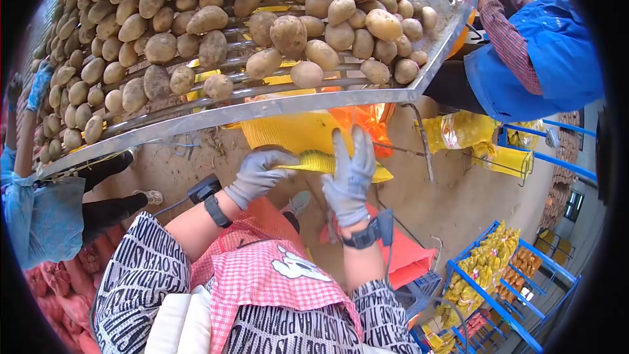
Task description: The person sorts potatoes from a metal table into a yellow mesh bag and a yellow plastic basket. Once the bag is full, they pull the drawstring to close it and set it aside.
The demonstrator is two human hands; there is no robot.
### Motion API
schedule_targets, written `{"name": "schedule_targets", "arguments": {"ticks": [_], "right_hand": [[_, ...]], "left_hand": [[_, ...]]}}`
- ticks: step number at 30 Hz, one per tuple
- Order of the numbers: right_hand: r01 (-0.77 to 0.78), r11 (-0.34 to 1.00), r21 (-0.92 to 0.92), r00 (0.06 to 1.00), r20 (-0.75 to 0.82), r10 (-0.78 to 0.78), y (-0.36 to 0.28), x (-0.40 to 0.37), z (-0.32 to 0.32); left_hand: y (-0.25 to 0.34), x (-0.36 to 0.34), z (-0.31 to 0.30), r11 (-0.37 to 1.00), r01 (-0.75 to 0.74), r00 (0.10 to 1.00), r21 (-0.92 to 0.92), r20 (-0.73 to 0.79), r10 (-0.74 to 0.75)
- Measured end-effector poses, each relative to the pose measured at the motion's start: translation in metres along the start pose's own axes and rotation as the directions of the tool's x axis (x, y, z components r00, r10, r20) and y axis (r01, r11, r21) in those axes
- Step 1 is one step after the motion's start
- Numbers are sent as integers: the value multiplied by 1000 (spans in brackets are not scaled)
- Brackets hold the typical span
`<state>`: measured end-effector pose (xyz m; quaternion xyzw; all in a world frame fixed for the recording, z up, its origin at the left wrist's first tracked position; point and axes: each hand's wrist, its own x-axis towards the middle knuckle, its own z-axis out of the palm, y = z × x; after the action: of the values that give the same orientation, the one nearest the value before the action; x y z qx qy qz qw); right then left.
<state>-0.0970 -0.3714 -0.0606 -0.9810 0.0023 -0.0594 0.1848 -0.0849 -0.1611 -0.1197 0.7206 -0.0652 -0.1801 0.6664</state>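
My left hand (263,172), in a grey glove, pinches the edge of a yellow mesh bag (278,130) below the metal rim of the sorting table. The bag's dark-striped, folded part (317,161) stretches between my two hands. My right hand (350,177), also gloved in grey, lies against the bag's right side with its fingers stretched upward and apart. Whether its thumb catches the mesh cannot be made out. Above both hands, many potatoes (288,34) lie on the slatted table (275,103). Orange bag material (367,121) hangs behind the yellow bag.
A person in blue (550,46) stands at the right, and another in a blue apron (46,213) at the left. Filled yellow bags (458,130) stand by the table. Blue racks (485,295) hold more bags. A red bag (409,255) hangs near my right forearm.
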Motion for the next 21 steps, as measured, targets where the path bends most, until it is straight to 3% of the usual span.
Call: {"name": "schedule_targets", "arguments": {"ticks": [1, 2, 3, 4, 5, 7, 9, 11, 14, 15, 16, 17, 19, 20, 21], "right_hand": [[127, 981, -145, 991, 49, -121, 13, 4, -6], [122, 980, -156, 992, 31, -119, 22, 7, -17], [98, 991, -92, 994, 61, -92, 31, 8, -29], [68, 997, -30, 993, 95, -64, 40, 6, -41], [63, 993, -101, 998, -12, -64, 47, 1, -54], [-148, 983, -106, 989, -38, 145, 76, -23, -76], [-348, 899, -264, 935, -36, 352, 92, -58, -110], [-491, 805, -333, 864, -69, 499, 117, -110, -131], [-633, 682, -365, 766, -173, 619, 136, -191, -158], [-714, 651, -260, 700, -302, 647, 139, -218, -165], [-776, 614, -144, 610, -417, 674, 142, -243, -169], [-794, 592, -137, 587, -427, 688, 146, -266, -173], [-893, 438, 102, 364, -407, 838, 151, -304, -177], [-873, 477, 101, 399, -415, 818, 155, -317, -168], [-894, 447, 33, 425, -256, 868, 121, -291, -180]], "left_hand": [[12, 1, 0, 995, -100, 992, -5, 76, 100], [21, 7, -2, 960, -240, 968, 145, 106, 226], [28, 16, -3, 956, -257, 964, 143, 114, 242], [34, 28, -1, 925, -271, 954, 264, 204, 221], [41, 39, 1, 878, -293, 938, 379, 291, 188], [55, 53, 9, 835, -315, 924, 450, 346, 162], [73, 57, 15, 866, -272, 957, 420, 209, 199], [78, 59, 10, 892, -234, 957, 387, 251, 142], [65, 52, -3, 939, -8, 933, 345, 341, -118], [64, 49, -8, 937, -26, 926, 347, 362, -108], [59, 44, -13, 930, 77, 900, 359, 376, -220], [53, 39, -16, 908, 181, 859, 377, 390, -333], [20, 35, -23, 909, 160, 846, 385, 420, -327], [11, 37, -19, 912, 152, 846, 381, 427, -320], [17, 39, -8, 913, 136, 836, 385, 450, -315]]}}
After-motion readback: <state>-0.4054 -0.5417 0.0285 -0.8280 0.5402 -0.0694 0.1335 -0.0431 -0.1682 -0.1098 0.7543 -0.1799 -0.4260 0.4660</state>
